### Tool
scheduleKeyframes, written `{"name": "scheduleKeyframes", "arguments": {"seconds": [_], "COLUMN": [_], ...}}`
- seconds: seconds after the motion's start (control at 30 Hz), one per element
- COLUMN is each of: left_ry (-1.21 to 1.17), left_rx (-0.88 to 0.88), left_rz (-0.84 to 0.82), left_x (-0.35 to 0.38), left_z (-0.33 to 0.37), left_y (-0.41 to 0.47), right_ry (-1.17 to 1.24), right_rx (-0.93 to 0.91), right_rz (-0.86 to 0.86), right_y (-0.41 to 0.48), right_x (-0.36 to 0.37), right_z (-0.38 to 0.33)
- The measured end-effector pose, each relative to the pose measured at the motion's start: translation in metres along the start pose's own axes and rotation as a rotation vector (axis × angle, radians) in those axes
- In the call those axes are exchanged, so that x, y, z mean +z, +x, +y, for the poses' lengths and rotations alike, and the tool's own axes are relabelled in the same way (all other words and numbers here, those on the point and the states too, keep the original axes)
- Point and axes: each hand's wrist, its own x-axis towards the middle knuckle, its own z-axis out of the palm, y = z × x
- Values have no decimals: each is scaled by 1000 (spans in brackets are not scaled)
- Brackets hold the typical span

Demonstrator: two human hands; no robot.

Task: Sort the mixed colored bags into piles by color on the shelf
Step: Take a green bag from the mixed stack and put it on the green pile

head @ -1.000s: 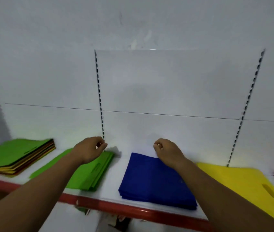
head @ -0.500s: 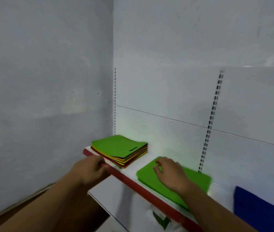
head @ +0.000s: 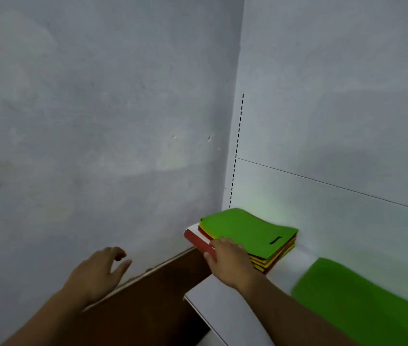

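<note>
Bags in a mixed stack point(head: 247, 231) sit at the far left end of the shelf point(head: 196, 238), tight in the corner where the grey wall point(head: 98, 121) meets the white back panel point(head: 335, 108). A green bag lies on top, its dark handle slot point(head: 275, 240) just right of the right grip. Yellow, orange and red edges show beneath it.

The right grip point(head: 231, 263) rests on the stack's near left corner, reaching onto the top bag's edge, with its thumb against the shelf's red front lip. The back of the hand hides the fingertips, so I cannot tell whether it pinches a bag or only touches the stack.

The left grip point(head: 98, 273) hangs in the air well left of the right one, off the shelf and in front of the wall. Its fingers are spread and loosely bent, and it holds nothing.

Right of the right grip, past a strip of bare white shelf, lies a green pile point(head: 360, 303), blurred and cut off by the picture's edge. A slotted upright point(head: 238, 146) runs up the corner above the stack. Under the right forearm juts a white lower shelf point(head: 212, 308), and below the left grip a brown surface point(head: 160, 295) meets the wall.
</note>
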Motion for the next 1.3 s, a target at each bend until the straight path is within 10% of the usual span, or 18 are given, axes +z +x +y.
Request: {"name": "scheduleKeyframes", "arguments": {"seconds": [0.5,0.8,1.3], "left_ry": [-11,-47,68], "left_rx": [106,392,670], "left_rz": [16,-140,-108], "left_x": [46,131,180], "left_z": [36,155,170], "left_y": [185,286,339], "right_ry": [108,-16,443], "right_rx": [147,590,1123], "right_rz": [117,144,418], "right_y": [148,98,72], "right_x": [41,33,50], "right_z": [107,226,206]}}
